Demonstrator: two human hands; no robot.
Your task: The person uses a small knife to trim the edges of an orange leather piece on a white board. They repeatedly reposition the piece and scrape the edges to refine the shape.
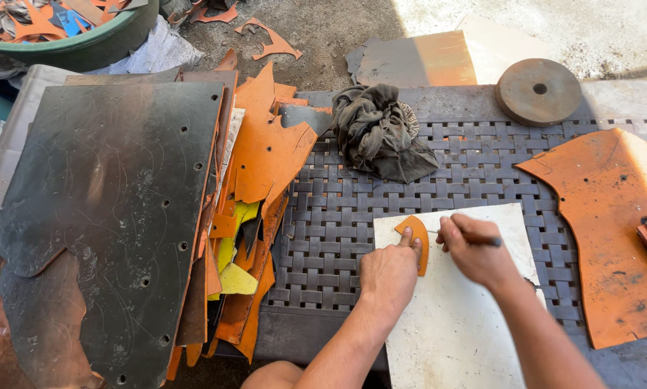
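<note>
A dark woven plastic table [482, 166] carries a pale cutting board [467, 317] at its near edge. Both forearms reach up from below onto the board. The left hand [389, 272] lies palm down, fingers stretched flat, pressing a small orange crescent-shaped leather piece [417, 241] near the board's upper left corner. The right hand [474, 248] is curled tight around a thin dark tool [485, 240], whose tip points left and meets the piece's right edge. The piece's long axis runs roughly away from the person, curved side left.
</note>
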